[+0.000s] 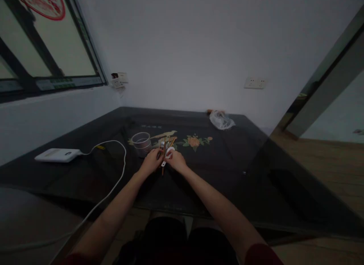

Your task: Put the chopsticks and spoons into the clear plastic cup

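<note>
Both my hands meet over the middle of a dark glass table (227,170). My left hand (152,161) and my right hand (176,160) are closed together round a bundle of utensils (164,153): wooden chopsticks, something metal and a white spoon-like piece, all small and dim. A short clear glass cup (141,142) stands just left of the bundle, apart from my left hand. Which hand carries which piece I cannot tell.
A white flat device (58,155) lies at the table's left with a white cable (121,170) looping off the front edge. A crumpled plastic bag (222,120) sits at the back by the wall. Wall sockets (255,82) and a window (42,48) are behind.
</note>
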Demonstrator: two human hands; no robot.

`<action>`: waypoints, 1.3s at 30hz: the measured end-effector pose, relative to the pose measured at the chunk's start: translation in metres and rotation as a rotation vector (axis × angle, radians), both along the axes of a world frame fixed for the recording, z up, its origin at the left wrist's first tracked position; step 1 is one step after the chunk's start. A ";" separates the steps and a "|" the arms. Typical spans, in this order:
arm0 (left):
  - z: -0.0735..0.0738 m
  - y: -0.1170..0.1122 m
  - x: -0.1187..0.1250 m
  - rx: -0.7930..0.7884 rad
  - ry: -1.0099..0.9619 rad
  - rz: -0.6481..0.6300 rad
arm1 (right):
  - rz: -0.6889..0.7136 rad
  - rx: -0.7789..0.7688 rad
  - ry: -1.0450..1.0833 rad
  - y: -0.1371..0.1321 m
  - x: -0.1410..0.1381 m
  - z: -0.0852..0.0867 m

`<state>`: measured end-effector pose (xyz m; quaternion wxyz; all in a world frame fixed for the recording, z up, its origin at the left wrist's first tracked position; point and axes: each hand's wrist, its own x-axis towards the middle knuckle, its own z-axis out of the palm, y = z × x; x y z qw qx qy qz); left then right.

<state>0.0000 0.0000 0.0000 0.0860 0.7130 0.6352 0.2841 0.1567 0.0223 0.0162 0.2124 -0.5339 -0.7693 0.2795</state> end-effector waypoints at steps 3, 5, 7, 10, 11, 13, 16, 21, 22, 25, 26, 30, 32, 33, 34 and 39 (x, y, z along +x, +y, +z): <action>0.002 -0.002 0.002 0.022 0.000 -0.032 | 0.017 0.017 -0.034 -0.004 0.001 0.002; 0.002 -0.004 0.005 0.027 -0.012 -0.057 | 0.030 0.039 -0.051 -0.007 0.003 0.003; 0.001 -0.005 0.010 0.026 -0.027 -0.089 | 0.043 0.067 -0.068 -0.009 0.008 0.004; 0.001 -0.007 0.020 0.017 -0.036 -0.137 | 0.040 0.088 -0.096 -0.012 0.018 0.007; 0.001 -0.008 0.024 0.012 -0.035 -0.152 | 0.034 0.087 -0.104 -0.013 0.023 0.008; 0.003 -0.010 0.032 -0.002 -0.034 -0.176 | 0.024 0.078 -0.117 -0.014 0.032 0.009; 0.007 -0.012 0.043 -0.025 -0.027 -0.228 | 0.027 0.079 -0.129 -0.015 0.046 0.010; 0.017 -0.014 0.066 -0.062 -0.020 -0.309 | 0.026 0.079 -0.141 -0.018 0.073 0.010; 0.018 -0.014 0.072 -0.069 -0.019 -0.323 | 0.018 0.073 -0.146 -0.020 0.080 0.010; 0.020 -0.014 0.093 -0.091 -0.022 -0.365 | -0.015 0.076 -0.184 -0.025 0.101 0.010; 0.021 -0.014 0.101 -0.098 -0.024 -0.377 | -0.029 0.089 -0.202 -0.027 0.108 0.010; 0.022 -0.014 0.135 -0.101 -0.016 -0.442 | -0.090 0.153 -0.298 -0.036 0.138 0.010; 0.022 -0.013 0.152 -0.092 -0.009 -0.484 | -0.127 0.161 -0.337 -0.041 0.152 0.011; 0.022 -0.012 0.160 -0.090 -0.008 -0.499 | -0.148 0.160 -0.350 -0.043 0.160 0.011; 0.022 -0.011 0.168 -0.093 -0.012 -0.507 | -0.167 0.160 -0.359 -0.044 0.167 0.011; 0.017 -0.014 0.202 -0.099 -0.097 -0.510 | -0.233 0.201 -0.341 -0.046 0.199 0.004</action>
